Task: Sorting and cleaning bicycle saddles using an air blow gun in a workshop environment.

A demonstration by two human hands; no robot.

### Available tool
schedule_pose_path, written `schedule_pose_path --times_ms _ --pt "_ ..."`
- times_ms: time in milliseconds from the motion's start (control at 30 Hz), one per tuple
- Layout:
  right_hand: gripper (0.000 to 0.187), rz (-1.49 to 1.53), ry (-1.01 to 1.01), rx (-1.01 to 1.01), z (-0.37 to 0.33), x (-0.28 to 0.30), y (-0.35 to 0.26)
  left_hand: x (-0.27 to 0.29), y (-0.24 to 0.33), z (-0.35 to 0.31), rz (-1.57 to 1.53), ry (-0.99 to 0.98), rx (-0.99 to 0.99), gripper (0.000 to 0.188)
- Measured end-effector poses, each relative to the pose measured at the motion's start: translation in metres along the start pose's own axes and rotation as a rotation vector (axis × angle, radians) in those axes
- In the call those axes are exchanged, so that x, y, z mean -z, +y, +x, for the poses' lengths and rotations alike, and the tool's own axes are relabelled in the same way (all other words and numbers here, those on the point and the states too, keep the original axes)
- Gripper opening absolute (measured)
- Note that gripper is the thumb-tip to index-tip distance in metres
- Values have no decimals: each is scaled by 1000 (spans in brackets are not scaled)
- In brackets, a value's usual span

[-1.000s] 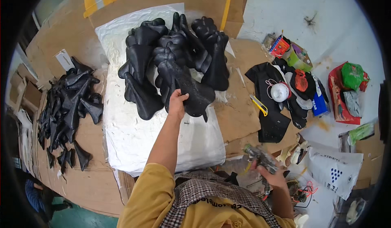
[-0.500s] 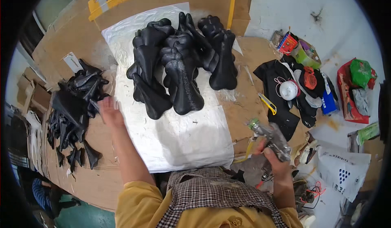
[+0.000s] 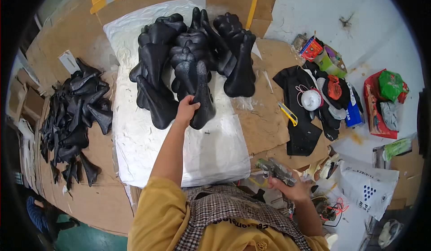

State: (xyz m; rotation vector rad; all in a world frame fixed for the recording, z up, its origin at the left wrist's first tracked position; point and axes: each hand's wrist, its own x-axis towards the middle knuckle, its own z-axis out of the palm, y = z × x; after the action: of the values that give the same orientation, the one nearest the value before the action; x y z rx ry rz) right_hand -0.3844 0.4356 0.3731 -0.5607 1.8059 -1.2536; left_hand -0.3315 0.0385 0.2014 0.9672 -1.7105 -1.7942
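Observation:
My left hand (image 3: 184,110) is closed on the side of a black moulded piece (image 3: 205,103) with a speckled, dusty-looking surface. That piece lies at the near edge of a heap of similar glossy black moulded pieces (image 3: 157,65), each with a broad rounded end. The heap sits on a white sheet (image 3: 148,154) spread over cardboard. Low on the right, my right hand (image 3: 294,189) grips a metal spray gun (image 3: 280,171), its nozzle end towards the left. The fingers under the gun are partly hidden.
Many thin black pieces (image 3: 81,112) are piled on the cardboard (image 3: 103,201) at left. A yellow cutter knife (image 3: 288,114), black cloth (image 3: 303,136) and a white round object (image 3: 311,99) lie at right. Bags (image 3: 368,188) and tangled wires (image 3: 336,208) are beyond. Another person (image 3: 38,213) is at lower left.
My left hand has moved right from beside the left pile and taken hold of the speckled piece. The left pile has settled differently. The spray gun has shifted left and down in my right hand.

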Motion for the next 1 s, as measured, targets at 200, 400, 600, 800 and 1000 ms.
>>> schedule_pose_path --times_ms 200,400,600,800,1000 --pt "48 190 41 366 25 3 -34 81 67 -57 -696 116 -258 24" --pt "52 139 66 530 24 6 -41 130 41 -37 -792 124 -340 39" --pt "40 119 31 163 9 1 4 52 -5 46 -976 103 31 36" --pt "47 129 161 241 -2 14 22 1 0 72 -903 56 80 34" --pt "54 200 163 461 4 26 -28 15 1 58 -893 111 58 27"
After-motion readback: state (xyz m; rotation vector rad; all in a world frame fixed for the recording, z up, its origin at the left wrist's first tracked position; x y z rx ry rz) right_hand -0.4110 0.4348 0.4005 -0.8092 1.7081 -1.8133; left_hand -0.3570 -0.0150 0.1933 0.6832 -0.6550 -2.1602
